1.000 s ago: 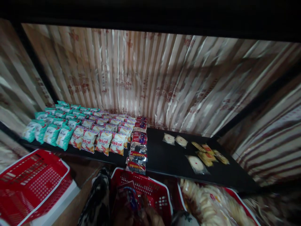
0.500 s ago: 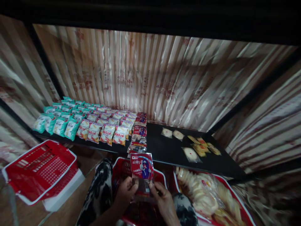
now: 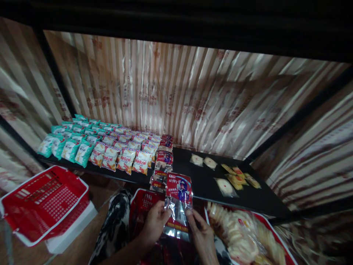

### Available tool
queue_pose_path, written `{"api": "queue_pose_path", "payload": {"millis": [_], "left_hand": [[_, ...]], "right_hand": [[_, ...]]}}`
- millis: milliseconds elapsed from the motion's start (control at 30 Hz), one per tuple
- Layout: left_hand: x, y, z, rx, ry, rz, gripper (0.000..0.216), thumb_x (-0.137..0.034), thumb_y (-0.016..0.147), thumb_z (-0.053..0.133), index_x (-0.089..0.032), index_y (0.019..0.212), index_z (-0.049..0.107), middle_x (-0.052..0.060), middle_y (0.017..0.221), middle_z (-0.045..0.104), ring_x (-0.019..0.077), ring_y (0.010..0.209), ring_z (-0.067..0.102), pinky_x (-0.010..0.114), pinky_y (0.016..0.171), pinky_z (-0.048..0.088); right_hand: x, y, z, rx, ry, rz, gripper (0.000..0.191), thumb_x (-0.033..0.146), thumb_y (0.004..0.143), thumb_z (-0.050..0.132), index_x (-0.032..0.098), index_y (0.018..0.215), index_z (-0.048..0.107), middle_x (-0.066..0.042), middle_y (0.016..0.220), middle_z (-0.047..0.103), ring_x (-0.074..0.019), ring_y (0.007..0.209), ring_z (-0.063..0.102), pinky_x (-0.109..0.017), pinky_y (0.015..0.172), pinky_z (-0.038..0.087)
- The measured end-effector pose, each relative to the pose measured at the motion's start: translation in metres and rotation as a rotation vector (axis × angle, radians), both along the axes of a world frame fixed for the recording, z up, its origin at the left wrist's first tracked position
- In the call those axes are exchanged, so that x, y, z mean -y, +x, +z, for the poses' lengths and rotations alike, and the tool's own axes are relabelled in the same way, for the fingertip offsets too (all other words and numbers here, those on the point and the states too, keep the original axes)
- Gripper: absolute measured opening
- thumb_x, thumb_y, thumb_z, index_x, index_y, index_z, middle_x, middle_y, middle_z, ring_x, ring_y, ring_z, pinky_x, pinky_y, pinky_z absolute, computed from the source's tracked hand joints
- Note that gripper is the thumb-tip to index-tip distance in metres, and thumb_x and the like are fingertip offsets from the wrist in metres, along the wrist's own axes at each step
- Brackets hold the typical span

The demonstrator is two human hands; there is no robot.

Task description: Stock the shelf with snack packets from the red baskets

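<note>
Between my two hands is a red snack packet [image 3: 179, 187] with a cartoon figure and a shiny clear lower part, held upright in front of the shelf edge. My left hand [image 3: 156, 222] pinches its left side, and my right hand [image 3: 200, 230] grips its right side. Just behind it, a column of matching red packets [image 3: 164, 158] runs back along the black shelf [image 3: 190, 180]. To their left stand rows of orange-and-white snack bags [image 3: 126, 161] and teal snack bags [image 3: 70, 149]. Beneath my hands is a red basket [image 3: 138, 200], its contents dark and partly hidden.
On the shelf's right lie round white packaged crackers [image 3: 225, 187] and yellow packets [image 3: 237, 180]. A red basket [image 3: 284, 244] of pale packaged rounds [image 3: 242, 239] stands below. Another red basket [image 3: 63, 198] rests on a white box [image 3: 71, 230] at left. Dark posts [image 3: 53, 70] frame the shelf.
The red packet and both hands have shifted right, and the packet's shiny lower part shows more now. The view has tilted slightly; the goods on the shelf stay in place.
</note>
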State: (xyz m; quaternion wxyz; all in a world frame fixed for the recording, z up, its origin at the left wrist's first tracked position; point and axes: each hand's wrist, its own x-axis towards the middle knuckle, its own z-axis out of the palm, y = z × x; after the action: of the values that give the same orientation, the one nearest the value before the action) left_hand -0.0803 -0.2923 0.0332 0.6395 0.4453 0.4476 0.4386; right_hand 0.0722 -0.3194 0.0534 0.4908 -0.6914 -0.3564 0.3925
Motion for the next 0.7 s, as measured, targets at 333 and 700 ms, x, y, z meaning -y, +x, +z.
{"api": "queue_pose_path", "payload": {"millis": [333,700], "left_hand": [[-0.021,0.027,-0.015,-0.013,-0.007,0.063,0.039,-0.022,0.075,0.06,-0.02,0.113,0.051,0.002,0.084,0.064,0.0123,0.074,0.061,0.024,0.068,0.047],[-0.075,0.026,0.001,-0.13,0.182,0.274,0.039,-0.009,0.071,0.049,-0.018,0.109,0.055,0.009,0.106,0.059,0.018,0.095,0.059,0.03,0.078,0.051]], "right_hand": [[-0.024,0.019,0.005,-0.014,-0.069,-0.151,0.059,0.058,0.054,0.069,0.014,0.093,0.07,-0.007,0.086,0.073,-0.0261,0.084,0.065,-0.03,0.069,0.053],[-0.095,0.012,0.011,-0.134,0.058,-0.01,0.059,0.058,0.059,0.066,0.015,0.1,0.067,-0.005,0.089,0.072,-0.0218,0.079,0.065,-0.028,0.068,0.052]]}}
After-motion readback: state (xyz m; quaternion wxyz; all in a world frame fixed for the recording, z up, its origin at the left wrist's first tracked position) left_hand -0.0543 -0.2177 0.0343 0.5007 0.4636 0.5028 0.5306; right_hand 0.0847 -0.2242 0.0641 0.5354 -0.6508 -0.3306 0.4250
